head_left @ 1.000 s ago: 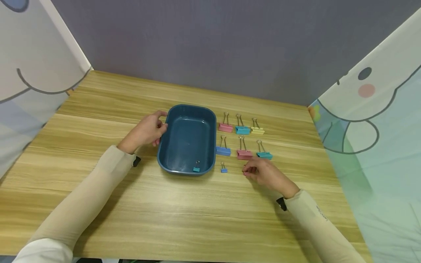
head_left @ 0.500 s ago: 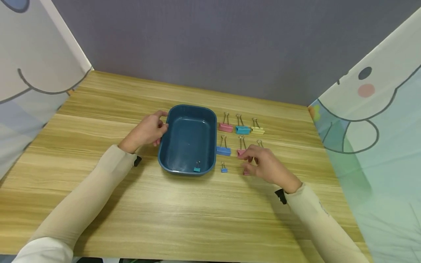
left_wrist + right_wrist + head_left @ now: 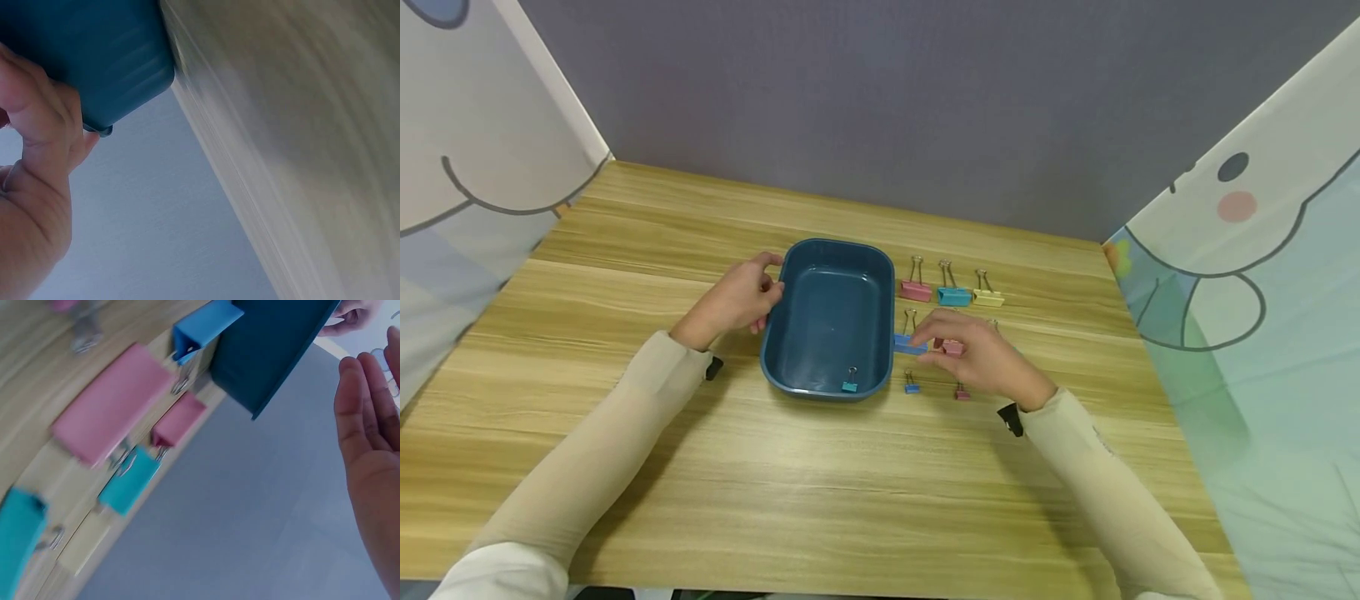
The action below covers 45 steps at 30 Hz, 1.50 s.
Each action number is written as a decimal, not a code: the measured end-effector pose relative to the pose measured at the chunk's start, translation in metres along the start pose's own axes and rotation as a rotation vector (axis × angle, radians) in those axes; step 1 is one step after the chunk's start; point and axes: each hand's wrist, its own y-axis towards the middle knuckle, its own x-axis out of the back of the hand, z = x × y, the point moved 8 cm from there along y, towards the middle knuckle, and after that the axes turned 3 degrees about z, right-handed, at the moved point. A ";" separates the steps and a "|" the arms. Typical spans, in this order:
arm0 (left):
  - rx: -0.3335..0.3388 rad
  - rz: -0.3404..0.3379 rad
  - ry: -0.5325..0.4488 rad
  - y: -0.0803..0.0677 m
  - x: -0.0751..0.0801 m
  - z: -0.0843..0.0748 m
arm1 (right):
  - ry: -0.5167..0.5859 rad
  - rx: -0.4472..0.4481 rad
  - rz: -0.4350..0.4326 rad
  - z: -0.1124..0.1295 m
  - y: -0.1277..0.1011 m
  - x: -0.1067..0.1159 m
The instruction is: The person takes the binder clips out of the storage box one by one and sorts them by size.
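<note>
A dark blue plastic tray (image 3: 827, 325) stands on the table, with a small teal binder clip (image 3: 849, 386) lying in its near right corner. My left hand (image 3: 737, 296) holds the tray's left rim, its fingers at the edge (image 3: 44, 119). Above the clips to the tray's right hovers my right hand (image 3: 981, 354), fingers extended and holding nothing. Its fingertips overlap a large blue binder clip (image 3: 901, 345) in the head view. Partly behind that hand is a large pink binder clip (image 3: 953, 347). Small blue (image 3: 912, 388) and small pink (image 3: 962, 395) binder clips lie nearer me.
A back row holds a pink clip (image 3: 916, 291), a teal clip (image 3: 954, 297) and a yellow clip (image 3: 988, 298). Another large teal clip (image 3: 19, 540) shows in the right wrist view. A grey panel (image 3: 850, 108) rises behind the wooden table (image 3: 820, 492).
My right hand has let go of the small pink binder clip, which stays on the table. It has then moved left toward the large blue clip. My left hand stays at the tray rim.
</note>
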 end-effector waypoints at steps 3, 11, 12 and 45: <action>0.002 0.001 -0.003 0.000 -0.001 0.001 | 0.034 0.020 0.034 0.002 0.013 -0.007; -0.004 -0.002 -0.008 0.001 -0.001 0.001 | 0.114 0.088 0.095 0.005 0.045 -0.025; -0.005 -0.003 -0.007 0.001 -0.001 0.001 | 0.121 0.092 0.107 0.005 0.049 -0.027; 0.005 -0.032 -0.022 0.001 0.000 0.002 | -0.327 -0.149 0.599 -0.012 0.105 -0.101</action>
